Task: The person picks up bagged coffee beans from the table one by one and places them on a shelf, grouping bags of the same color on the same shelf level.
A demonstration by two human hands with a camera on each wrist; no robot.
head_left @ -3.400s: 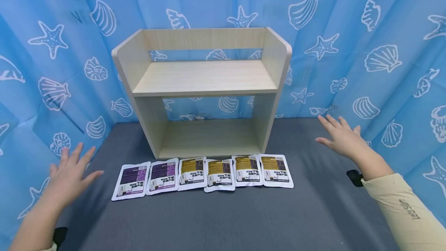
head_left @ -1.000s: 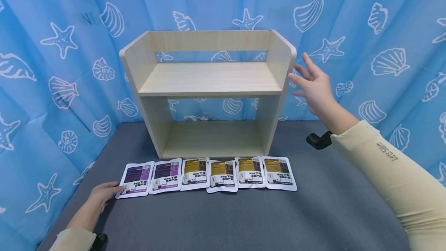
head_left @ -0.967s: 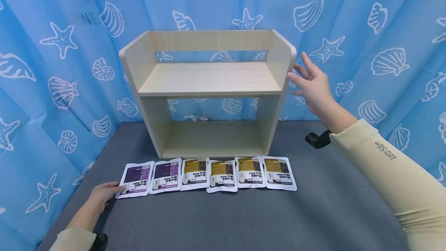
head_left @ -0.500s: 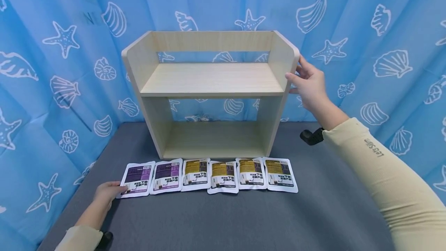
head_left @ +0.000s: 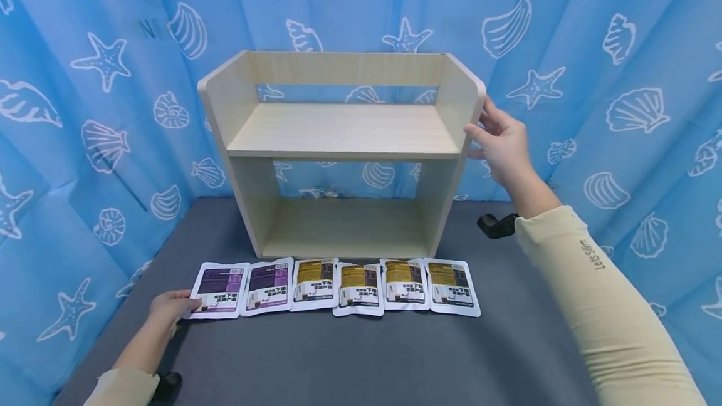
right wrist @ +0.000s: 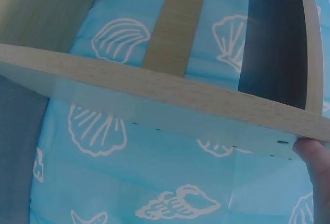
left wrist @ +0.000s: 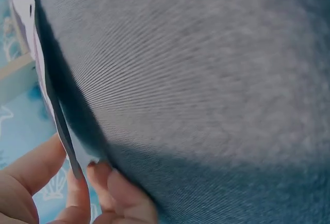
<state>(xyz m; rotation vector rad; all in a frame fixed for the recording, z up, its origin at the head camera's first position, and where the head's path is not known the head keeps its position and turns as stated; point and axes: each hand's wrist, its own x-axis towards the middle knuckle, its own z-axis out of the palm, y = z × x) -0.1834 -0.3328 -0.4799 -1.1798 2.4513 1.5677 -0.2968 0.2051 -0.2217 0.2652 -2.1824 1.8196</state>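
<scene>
Left fingers on a purple pouch, right fingers at the shelf

I have the left hand [head_left: 168,309] pinching the outer near corner of the leftmost purple pouch [head_left: 219,293], its thumb on top and the other fingers beneath. On my left wrist feed that pouch shows edge-on between thumb and fingers, its rim a little off the table [head_left: 338,356]. The gap between those fingers is narrow.

My right hand [head_left: 504,146] is up at the shelf [head_left: 344,130], thumb against the front edge of its right side panel, the other fingers bent along the outer face. They stand loosely apart; I cannot tell whether they grip the panel or only touch it.

From the pinched pouch, which lies near the table's left edge, a row runs rightward along the shelf's foot: a second purple pouch [head_left: 267,287], then four yellow-labelled pouches [head_left: 314,284], sides meeting or nearly so. The second yellow one sits slightly nearer the table's near edge. The two-tier shelf stands upright towards the far edge. I also see cream sleeves [head_left: 598,293], a black device [head_left: 496,225] at each wrist, and a blue shell-print curtain [head_left: 541,161] behind.
</scene>
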